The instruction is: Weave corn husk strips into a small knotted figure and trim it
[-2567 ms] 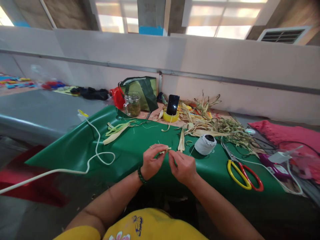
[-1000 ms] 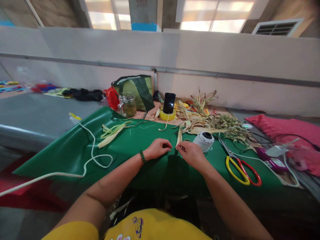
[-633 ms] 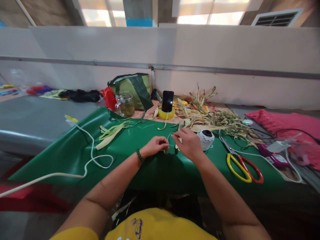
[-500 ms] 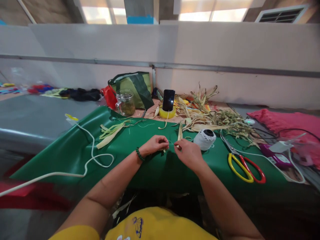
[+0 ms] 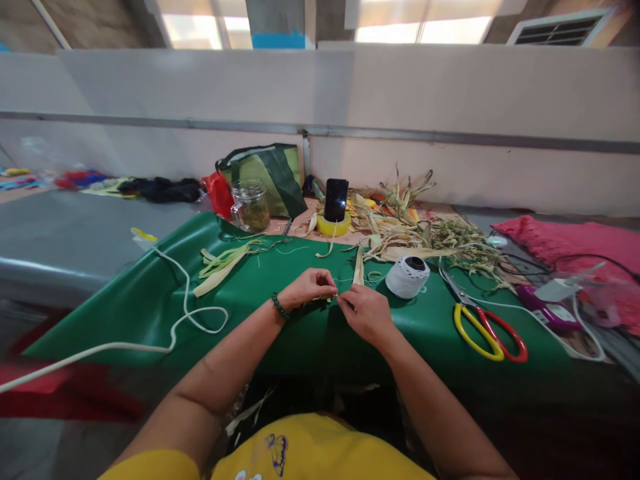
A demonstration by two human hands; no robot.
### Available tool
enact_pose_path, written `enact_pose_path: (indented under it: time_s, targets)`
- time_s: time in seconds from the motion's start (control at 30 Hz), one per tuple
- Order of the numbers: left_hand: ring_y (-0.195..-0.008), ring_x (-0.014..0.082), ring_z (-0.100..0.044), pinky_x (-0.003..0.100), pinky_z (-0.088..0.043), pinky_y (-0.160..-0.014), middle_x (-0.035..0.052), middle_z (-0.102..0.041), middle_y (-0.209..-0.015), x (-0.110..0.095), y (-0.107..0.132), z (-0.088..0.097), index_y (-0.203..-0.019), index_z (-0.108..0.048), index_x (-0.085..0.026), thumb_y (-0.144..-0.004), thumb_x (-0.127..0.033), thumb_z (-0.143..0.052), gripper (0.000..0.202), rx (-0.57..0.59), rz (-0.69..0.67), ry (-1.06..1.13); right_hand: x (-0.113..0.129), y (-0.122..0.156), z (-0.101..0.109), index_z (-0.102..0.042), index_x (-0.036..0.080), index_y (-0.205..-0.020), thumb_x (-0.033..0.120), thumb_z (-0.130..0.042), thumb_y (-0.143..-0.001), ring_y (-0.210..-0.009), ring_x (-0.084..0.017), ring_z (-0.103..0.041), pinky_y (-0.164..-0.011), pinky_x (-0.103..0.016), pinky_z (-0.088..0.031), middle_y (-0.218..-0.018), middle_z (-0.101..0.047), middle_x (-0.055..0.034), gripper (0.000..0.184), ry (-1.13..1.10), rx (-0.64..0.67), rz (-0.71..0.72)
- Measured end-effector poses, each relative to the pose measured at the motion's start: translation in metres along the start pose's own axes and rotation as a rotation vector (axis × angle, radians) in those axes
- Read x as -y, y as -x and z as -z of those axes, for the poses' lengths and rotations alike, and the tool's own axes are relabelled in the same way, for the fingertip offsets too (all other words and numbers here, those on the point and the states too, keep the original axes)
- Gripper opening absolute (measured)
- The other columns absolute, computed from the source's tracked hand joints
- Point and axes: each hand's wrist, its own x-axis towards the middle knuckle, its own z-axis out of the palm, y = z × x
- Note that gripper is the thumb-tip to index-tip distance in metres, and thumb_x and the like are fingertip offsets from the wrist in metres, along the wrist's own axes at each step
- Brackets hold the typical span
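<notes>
My left hand [image 5: 307,289] and my right hand [image 5: 365,312] meet over the green mat [image 5: 150,300], fingertips pinched together. Between them is a small pale piece of corn husk [image 5: 330,298], gripped by the left fingers. A thin white thread runs from the pinch toward the white thread spool [image 5: 408,277], which stands just right of my right hand. My right fingers pinch that thread close to the husk piece. A dark bead bracelet sits on my left wrist.
Yellow-and-red scissors [image 5: 487,328] lie right of the spool. A pile of dried husks [image 5: 415,233], a phone on a yellow tape roll [image 5: 335,203], a glass jar [image 5: 251,207] and a green bag [image 5: 273,177] stand behind. Husk strips [image 5: 223,263] and a white cable [image 5: 185,303] lie left. Purple tool [image 5: 547,313] at right.
My right hand rose toward the spool with the thread, then came back down to meet my left hand. The left hand stayed pinched on the husk piece near the mat.
</notes>
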Motion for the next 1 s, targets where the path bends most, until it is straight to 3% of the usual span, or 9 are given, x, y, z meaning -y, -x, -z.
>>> enact_pose_path:
  time_s: [0.13,0.27,0.47,0.67,0.77,1.0]
  targets:
    - [-0.057,0.0069,-0.053,0.02,-0.04,-0.058,-0.0002,-0.062,-0.062,0.0,0.0,0.0,-0.065,-0.06,-0.01,-0.056,-0.028,-0.082,0.03,0.015,0.0,-0.024,-0.003,-0.004,-0.002,-0.06,0.02,-0.08,0.034,-0.05,-0.085,-0.055,-0.012,-0.055,-0.056,-0.025,-0.042,-0.076,-0.063,-0.0016,0.018,-0.467,-0.051,-0.143]
    - [-0.06,0.0082,-0.056,0.021,-0.043,-0.063,0.0005,-0.063,-0.063,0.002,-0.001,-0.002,-0.065,-0.06,-0.011,-0.055,-0.024,-0.08,0.027,0.035,-0.027,-0.029,-0.005,-0.009,-0.016,-0.049,0.022,-0.086,0.027,-0.043,-0.081,-0.047,-0.012,-0.057,-0.05,-0.025,-0.045,-0.068,-0.059,0.0032,0.009,-0.796,-0.049,-0.311]
    - [-0.055,0.0064,-0.05,0.019,-0.04,-0.057,-0.0021,-0.057,-0.059,0.005,-0.002,-0.002,-0.065,-0.055,-0.012,-0.062,-0.025,-0.075,0.024,0.015,-0.131,-0.125,-0.007,-0.015,-0.033,-0.047,0.023,-0.082,0.021,-0.045,-0.076,-0.052,-0.014,-0.061,-0.049,-0.025,-0.047,-0.065,-0.06,0.0031,0.006,-0.824,-0.012,-0.313]
    - [-0.057,0.0078,-0.049,0.019,-0.037,-0.057,-0.002,-0.057,-0.061,0.01,-0.003,-0.004,-0.062,-0.054,-0.014,-0.068,-0.01,-0.061,0.01,-0.107,-0.266,-0.458,-0.01,-0.019,-0.035,-0.05,0.023,-0.087,0.016,-0.047,-0.072,-0.05,-0.013,-0.061,-0.049,-0.024,-0.047,-0.066,-0.062,0.0046,0.017,-0.825,0.018,-0.348]
    - [-0.06,0.0084,-0.048,0.02,-0.035,-0.059,-0.0026,-0.056,-0.06,0.01,0.0,-0.005,-0.06,-0.053,-0.014,-0.067,-0.006,-0.056,0.012,-0.186,-0.325,-0.629,-0.009,-0.022,-0.036,-0.05,0.023,-0.092,0.018,-0.051,-0.071,-0.047,-0.011,-0.059,-0.046,-0.023,-0.048,-0.073,-0.064,0.0036,0.022,-0.887,0.029,-0.383]
    - [-0.063,0.01,-0.052,0.021,-0.038,-0.062,-0.0014,-0.061,-0.064,0.008,0.004,-0.006,-0.059,-0.054,-0.016,-0.064,-0.003,-0.053,0.013,-0.264,-0.326,-0.728,-0.009,-0.021,-0.037,-0.052,0.022,-0.093,0.023,-0.057,-0.068,-0.049,-0.011,-0.058,-0.043,-0.022,-0.05,-0.073,-0.062,0.0031,0.025,-0.882,-0.034,-0.433]
